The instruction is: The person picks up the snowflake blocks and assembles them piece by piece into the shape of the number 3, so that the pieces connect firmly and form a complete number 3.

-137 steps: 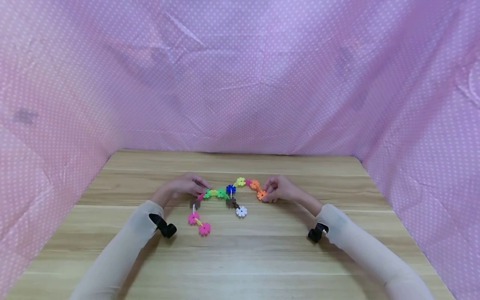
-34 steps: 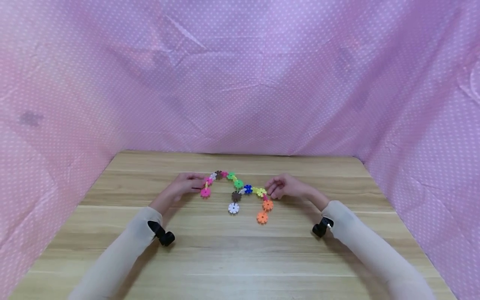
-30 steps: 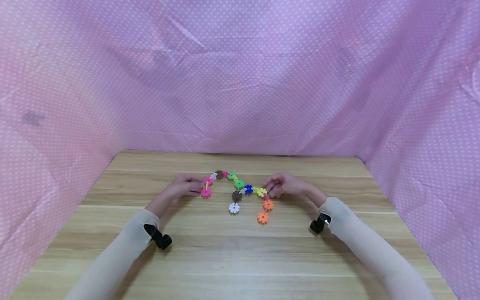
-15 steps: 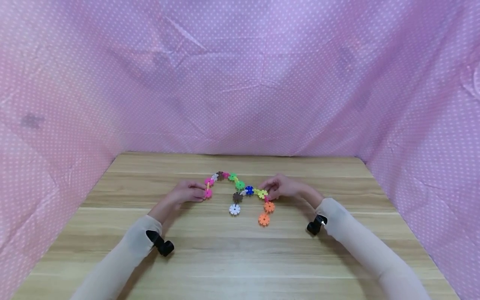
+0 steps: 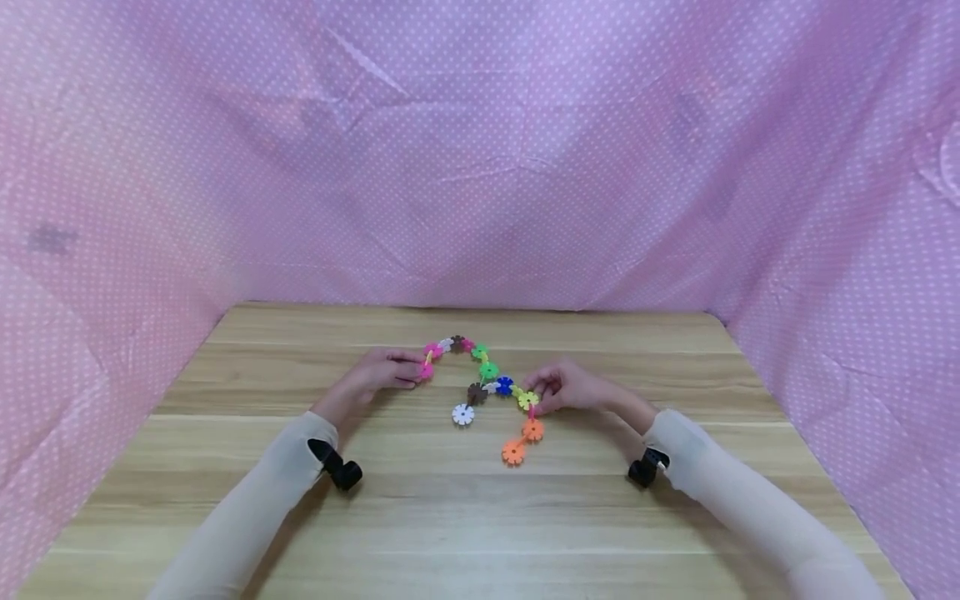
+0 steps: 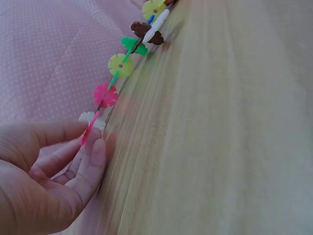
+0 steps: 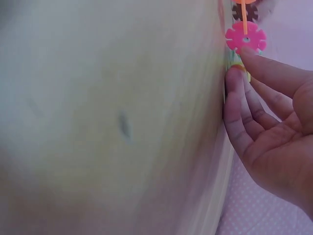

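Observation:
A chain of slotted plastic snowflake discs in many colours lies in a wavy line on the table. My left hand (image 5: 386, 371) pinches a pink disc (image 6: 89, 129) at the chain's left end between thumb and fingers. Near the other end, my right hand (image 5: 567, 386) pinches the yellow disc (image 5: 528, 401); its thumb touches a pink disc (image 7: 246, 38) in the right wrist view. Two orange discs (image 5: 513, 452) trail toward the front beyond it. Between the hands run brown, green and blue discs (image 5: 505, 386), and a white disc (image 5: 462, 415) branches off a brown disc (image 5: 477, 393).
The wood-grain table (image 5: 450, 525) carries the chain near its middle. Pink polka-dot cloth (image 5: 480, 167) hangs behind it and along both sides. Black wrist cameras (image 5: 345, 475) stick out from both sleeves.
The chain has changed its bends; my left hand has gone to its pink end, my right from orange to yellow. Lately the chain shifted right, and the orange end swung left and nearer.

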The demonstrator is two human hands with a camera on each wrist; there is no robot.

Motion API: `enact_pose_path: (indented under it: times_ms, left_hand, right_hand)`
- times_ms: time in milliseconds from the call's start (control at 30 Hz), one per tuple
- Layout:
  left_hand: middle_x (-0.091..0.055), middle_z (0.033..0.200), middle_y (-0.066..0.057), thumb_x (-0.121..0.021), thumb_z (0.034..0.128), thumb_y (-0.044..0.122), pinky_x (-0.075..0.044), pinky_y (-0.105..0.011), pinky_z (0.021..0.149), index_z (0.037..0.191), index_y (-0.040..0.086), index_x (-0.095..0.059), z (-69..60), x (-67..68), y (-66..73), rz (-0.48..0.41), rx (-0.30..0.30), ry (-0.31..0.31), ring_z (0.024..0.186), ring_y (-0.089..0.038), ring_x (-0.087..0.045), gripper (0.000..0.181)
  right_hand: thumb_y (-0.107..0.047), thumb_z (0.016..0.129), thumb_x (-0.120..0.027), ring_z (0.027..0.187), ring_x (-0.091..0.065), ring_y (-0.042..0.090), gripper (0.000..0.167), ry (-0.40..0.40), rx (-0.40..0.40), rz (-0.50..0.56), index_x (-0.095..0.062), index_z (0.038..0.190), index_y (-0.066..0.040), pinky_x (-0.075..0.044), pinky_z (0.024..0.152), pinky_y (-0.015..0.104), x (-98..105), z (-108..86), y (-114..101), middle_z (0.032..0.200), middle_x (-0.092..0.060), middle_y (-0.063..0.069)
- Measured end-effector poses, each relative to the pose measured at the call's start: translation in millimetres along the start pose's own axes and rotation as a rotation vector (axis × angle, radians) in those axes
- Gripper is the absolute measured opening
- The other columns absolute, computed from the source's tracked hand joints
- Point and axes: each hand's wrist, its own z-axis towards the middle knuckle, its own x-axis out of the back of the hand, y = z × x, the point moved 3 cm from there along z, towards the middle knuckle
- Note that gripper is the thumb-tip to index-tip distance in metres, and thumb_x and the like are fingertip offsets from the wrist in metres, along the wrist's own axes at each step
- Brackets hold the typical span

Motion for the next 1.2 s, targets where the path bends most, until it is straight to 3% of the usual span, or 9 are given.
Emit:
enact_pose_path:
  times_ms: [167, 400, 667, 867, 1200]
  left_hand:
    - [-0.067, 0.129, -0.023, -0.065, 0.0947, -0.002, -0.059, -0.03, 0.095, 0.139, -0.007, -0.055, 8.4, -5.8, 2.8, 0.005, -0.005, -0.037, 0.097, -0.013, -0.072, 0.046]
    - [-0.068, 0.126, -0.022, -0.064, 0.0935, -0.007, -0.059, -0.027, 0.092, 0.137, -0.008, -0.056, 25.0, -10.1, 7.4, -0.032, -0.01, -0.02, 0.092, -0.011, -0.07, 0.044]
    - [-0.071, 0.115, -0.015, -0.073, 0.0871, -0.005, -0.06, -0.026, 0.089, 0.132, -0.004, -0.06, 38.0, -13.3, 14.7, 0.063, -0.07, -0.026, 0.091, -0.012, -0.07, 0.047]
    - [-0.073, 0.108, -0.008, -0.074, 0.0867, -0.003, -0.06, -0.024, 0.085, 0.128, -0.002, -0.063, 47.3, -14.7, 14.7, 0.098, -0.079, -0.007, 0.091, -0.013, -0.068, 0.043]
    - [-0.07, 0.118, -0.018, -0.074, 0.0854, -0.005, -0.06, -0.025, 0.085, 0.129, -0.001, -0.064, 56.6, -14.9, 16.4, 0.129, -0.114, 0.018, 0.09, -0.013, -0.068, 0.045]
  right_hand:
    - [0.0, 0.083, -0.08, 0.074, -0.06, 0.011, 0.037, 0.028, 0.031, -0.004, -0.068, 0.118, 0.004, -0.052, 0.064, 0.017, -10.7, -8.7, -5.5, 0.089, -0.068, 0.015]
    - [-0.004, 0.083, -0.082, 0.075, -0.06, 0.013, 0.034, 0.08, 0.033, -0.03, -0.068, 0.113, 0.003, -0.054, 0.065, 0.018, -22.9, -14.4, -8.9, 0.089, -0.068, 0.014]
    - [-0.008, 0.083, -0.083, 0.078, -0.06, 0.013, 0.033, 0.139, 0.043, -0.081, -0.068, 0.111, 0.002, -0.055, 0.067, 0.019, -31.1, -18.3, -13.4, 0.09, -0.068, 0.013]
    - [-0.008, 0.084, -0.082, 0.077, -0.061, 0.011, 0.029, 0.152, 0.059, -0.104, -0.068, 0.108, 0.002, -0.056, 0.067, 0.019, -36.9, -19.4, -19.5, 0.088, -0.068, 0.011]
    - [-0.007, 0.085, -0.08, 0.073, -0.061, 0.01, 0.028, 0.192, 0.082, -0.138, -0.066, 0.108, 0.002, -0.057, 0.066, 0.021, -45.3, -19.7, -25.4, 0.084, -0.068, 0.009]
